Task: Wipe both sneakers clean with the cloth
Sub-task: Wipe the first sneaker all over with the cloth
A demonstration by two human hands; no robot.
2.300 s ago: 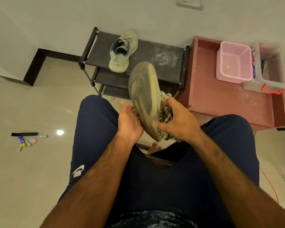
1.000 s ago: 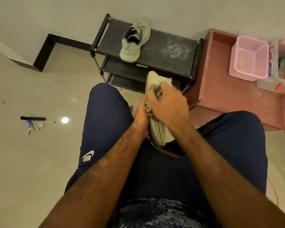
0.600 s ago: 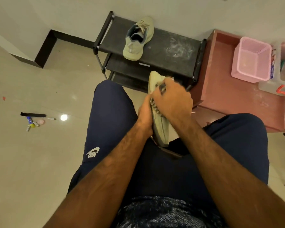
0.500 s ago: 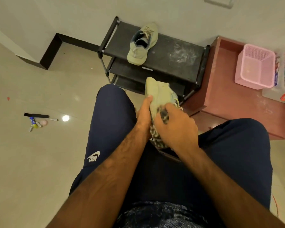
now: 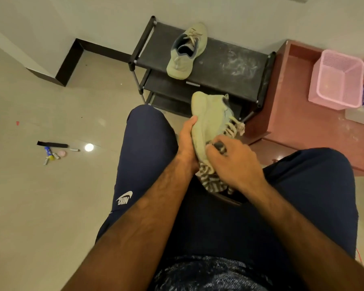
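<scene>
Item 1, sneaker (image 5: pixel 210 118): pale green, held on edge above your lap. Your left hand (image 5: pixel 187 143) gripped its sole side, fingers wrapped behind it.
Item 2, striped cloth (image 5: pixel 210 181): bunched in your right hand (image 5: pixel 233 162), fingers clenched round it and pressed to the sneaker's upper near the laces.
Item 3, second sneaker (image 5: pixel 185 51): upright on the top shelf of the black shoe rack (image 5: pixel 229 68).
Item 4, pink basket (image 5: pixel 338 78): on the red worktop (image 5: pixel 292 127), right of the rack.

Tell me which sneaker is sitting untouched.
The upright sneaker on the black rack; the other sneaker is gripped by the left hand while the right hand presses the cloth on it.
</scene>
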